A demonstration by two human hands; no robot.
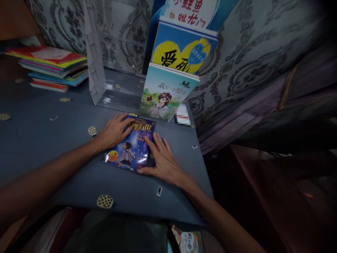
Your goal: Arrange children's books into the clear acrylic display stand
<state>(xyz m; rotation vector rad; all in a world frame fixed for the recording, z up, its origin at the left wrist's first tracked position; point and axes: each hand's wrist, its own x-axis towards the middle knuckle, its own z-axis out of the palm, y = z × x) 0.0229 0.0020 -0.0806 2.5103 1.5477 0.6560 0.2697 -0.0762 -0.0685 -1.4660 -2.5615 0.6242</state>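
A dark blue book [131, 151] with gold lettering and a cartoon figure on its cover lies flat on the blue-grey table covering [71, 147]. My left hand [116, 130] rests on its upper left part, fingers stretched across the cover's edge. Along the book's right side is my right hand [163, 158], fingers spread, with the thumb at the lower right corner and a fingertip over the cover. Neither hand grips the book. Just behind it stands a clear acrylic rack [96, 77], its right column holding a light green book [168, 93] in front.
Above the green book, the rack holds a blue and yellow book [184, 45] and another blue book [189, 14]. A stack of books [58, 66] lies at the back left. Patterned curtains [250, 52] hang behind. The table's right edge drops off beside my right arm.
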